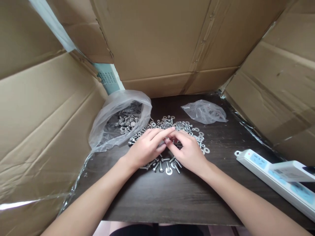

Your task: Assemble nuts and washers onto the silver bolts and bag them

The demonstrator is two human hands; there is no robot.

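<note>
My left hand [147, 146] and my right hand [189, 149] meet over a spread of loose metal hardware, fingertips touching. Both are closed in a pinch, and my fingers hide most of what is between them; a small shiny bit shows near the right thumb tip. Just below the hands lie several bolts [161, 166], and one rests across a flat washer [169, 171]. Beyond my fingers, washers [201, 134], nuts and more bolts are heaped together.
An open clear plastic bag [98, 131] holding assembled bolts stands at the left. A crumpled plastic bag [205, 112] lies at the back right. On the right is a white power strip [256, 170] with a plugged-in adapter [292, 170]. Cardboard walls [162, 39] enclose the dark table [157, 203].
</note>
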